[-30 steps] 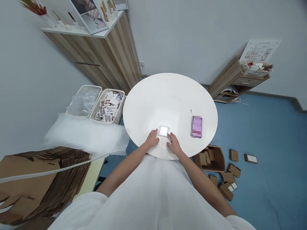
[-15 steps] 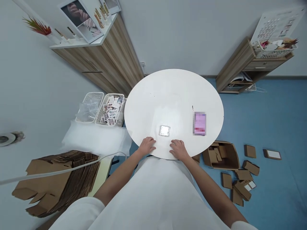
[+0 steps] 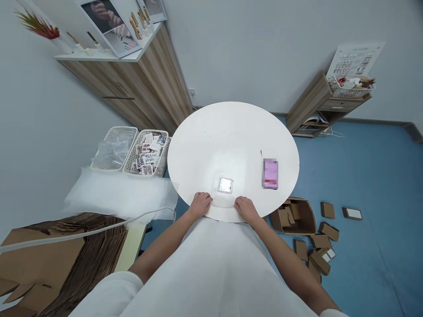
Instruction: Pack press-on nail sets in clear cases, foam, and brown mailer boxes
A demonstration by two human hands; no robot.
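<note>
A small clear square box (image 3: 225, 185) lies on the round white table (image 3: 231, 132) near its front edge. My left hand (image 3: 200, 204) rests on the table's near rim, just left of and below the box, fingers curled and lying flat with nothing in them. My right hand (image 3: 246, 208) rests on the rim to the right of the box, fingers loosely spread and holding nothing. Neither hand touches the box. A purple phone (image 3: 270, 173) lies flat on the table's right side.
Left of the table stand two white baskets, one with clear bags (image 3: 114, 149) and one with small printed cards (image 3: 147, 152), on a white-covered surface. Flattened cardboard (image 3: 56, 259) is stacked at bottom left. An open carton (image 3: 294, 215) and loose small boxes (image 3: 322, 246) lie on the blue floor at right.
Both hands have let go of the clear box and drawn back to the table's near edge. The box stays where it lay.
</note>
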